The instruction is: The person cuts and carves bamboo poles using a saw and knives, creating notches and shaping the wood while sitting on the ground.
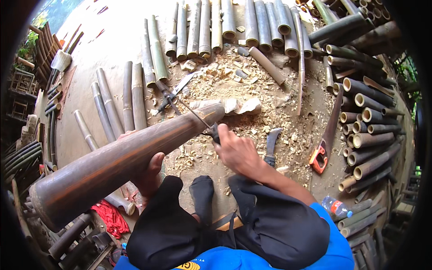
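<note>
My left hand [150, 174] is wrapped round a thick brown bamboo tube [112, 159] from beneath, its thumb on the near side. The tube slants from the lower left up to the middle, its narrower end beside a pale, hacked log [245, 106]. In my right hand [238, 153], closed, is the dark handle of a slim saw that looks like a hacksaw [194, 113]. Its thin frame crosses the tube's far end; whether the blade bites into the bamboo I cannot tell. Wood chips [234, 78] lie around the log.
A hand saw with an orange handle [319, 157] and a machete [272, 141] lie to the right. Another blade [183, 83] lies beyond the tube. Bamboo pieces [193, 31] line the far side, with stacked tubes [366, 117] at right. A plastic bottle [336, 207] and red cloth [111, 219] lie nearer.
</note>
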{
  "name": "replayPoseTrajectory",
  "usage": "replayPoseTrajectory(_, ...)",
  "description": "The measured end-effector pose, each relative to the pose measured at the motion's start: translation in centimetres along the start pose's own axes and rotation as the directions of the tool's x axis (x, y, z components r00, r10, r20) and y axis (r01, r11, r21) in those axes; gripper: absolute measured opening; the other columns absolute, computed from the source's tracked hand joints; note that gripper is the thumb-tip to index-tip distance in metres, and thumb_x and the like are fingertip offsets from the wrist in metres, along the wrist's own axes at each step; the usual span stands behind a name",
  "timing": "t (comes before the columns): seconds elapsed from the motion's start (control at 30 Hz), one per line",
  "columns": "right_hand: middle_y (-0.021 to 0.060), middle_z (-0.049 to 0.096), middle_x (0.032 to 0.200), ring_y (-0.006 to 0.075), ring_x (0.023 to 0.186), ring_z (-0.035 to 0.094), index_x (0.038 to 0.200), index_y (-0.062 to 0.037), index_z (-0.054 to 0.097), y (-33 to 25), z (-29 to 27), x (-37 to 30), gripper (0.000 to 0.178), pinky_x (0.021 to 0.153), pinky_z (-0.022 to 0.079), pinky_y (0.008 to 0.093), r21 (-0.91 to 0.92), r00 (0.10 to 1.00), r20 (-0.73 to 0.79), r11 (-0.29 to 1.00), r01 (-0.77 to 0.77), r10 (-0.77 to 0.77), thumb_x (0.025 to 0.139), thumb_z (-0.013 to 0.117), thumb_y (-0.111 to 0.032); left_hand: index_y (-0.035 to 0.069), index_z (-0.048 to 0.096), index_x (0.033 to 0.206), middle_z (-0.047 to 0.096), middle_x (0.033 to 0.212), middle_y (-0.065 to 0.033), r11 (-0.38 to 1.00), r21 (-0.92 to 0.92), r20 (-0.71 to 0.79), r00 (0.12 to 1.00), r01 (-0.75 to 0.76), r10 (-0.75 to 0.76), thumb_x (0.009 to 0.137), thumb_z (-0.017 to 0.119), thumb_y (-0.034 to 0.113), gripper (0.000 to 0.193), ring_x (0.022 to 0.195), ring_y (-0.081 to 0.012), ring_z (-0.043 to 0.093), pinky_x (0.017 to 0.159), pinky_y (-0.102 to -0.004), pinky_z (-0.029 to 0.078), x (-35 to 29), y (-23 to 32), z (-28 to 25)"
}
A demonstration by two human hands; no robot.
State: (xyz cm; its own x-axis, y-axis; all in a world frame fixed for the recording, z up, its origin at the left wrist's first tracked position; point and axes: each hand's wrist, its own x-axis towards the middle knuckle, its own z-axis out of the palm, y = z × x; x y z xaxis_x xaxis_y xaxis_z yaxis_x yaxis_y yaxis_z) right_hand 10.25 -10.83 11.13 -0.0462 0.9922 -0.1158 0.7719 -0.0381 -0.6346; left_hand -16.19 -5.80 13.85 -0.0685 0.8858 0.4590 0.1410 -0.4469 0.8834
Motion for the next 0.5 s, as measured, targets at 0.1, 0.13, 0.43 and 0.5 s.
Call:
replayPoseTrajectory(0.1,0.0283,0.069,0.082,0.0486,0.074,0.071,0.116,-0.0007,0.043,1.8,-0.6,1.3,0.032,0.059,0.056,0.0566,-0.069,0.996,-0.046,0.995,0.076,-0.079,0.102,0.062,-0.023,-0.001,0.039,0.149,0.052,0.136,-0.0124,0.995,-0.093,-0.018,0.999,0.026,-0.028,0.072,0.094,0.026,0.098,0.130,-0.0267,0.052,0.113,-0.0452,0.042,0.1,0.4,1.3)
replayPoseTrajectory(0.13,0.0283,0.069,0.079,0.0484,0.072,0.071,0.114,-0.0002,0.044,1.8,-1.1,1.4,0.032,0.062,0.057,0.0578,0.001,0.995,-0.079,0.998,0.064,-0.064,0.102,0.063,-0.023,-0.001,0.039,0.149,0.052,0.136,-0.0126,0.987,-0.157,-0.045,0.998,0.033,-0.040,0.072,0.093,0.024,0.097,0.129,-0.0268,0.052,0.113,-0.0453,0.042,0.1,0.6,1.9)
replayPoseTrajectory(0.43,0.0120,0.065,0.062,0.0224,0.047,0.063,0.106,0.0047,0.049,9.1,1.3,1.4,0.021,0.036,0.049,0.0382,-0.061,0.996,-0.005,0.994,-0.091,0.091,0.104,0.048,-0.016,-0.001,0.040,0.150,0.054,0.134,-0.0143,0.993,-0.115,-0.048,0.999,0.014,-0.020,0.075,0.090,0.019,0.092,0.125,-0.0274,0.055,0.111,-0.0452,0.045,0.7,0.3,2.1)
replayPoseTrajectory(0.5,0.0113,0.063,0.061,0.0222,0.047,0.061,0.110,0.0040,0.050,9.1,0.3,1.7,0.023,0.040,0.049,0.0398,0.057,0.968,-0.078,0.971,-0.233,0.237,0.104,0.050,-0.018,-0.001,0.039,0.153,0.055,0.135,-0.0146,0.990,-0.138,-0.099,0.995,-0.002,-0.012,0.078,0.088,0.015,0.091,0.124,-0.0273,0.057,0.110,-0.0448,0.047,1.4,0.5,2.9)
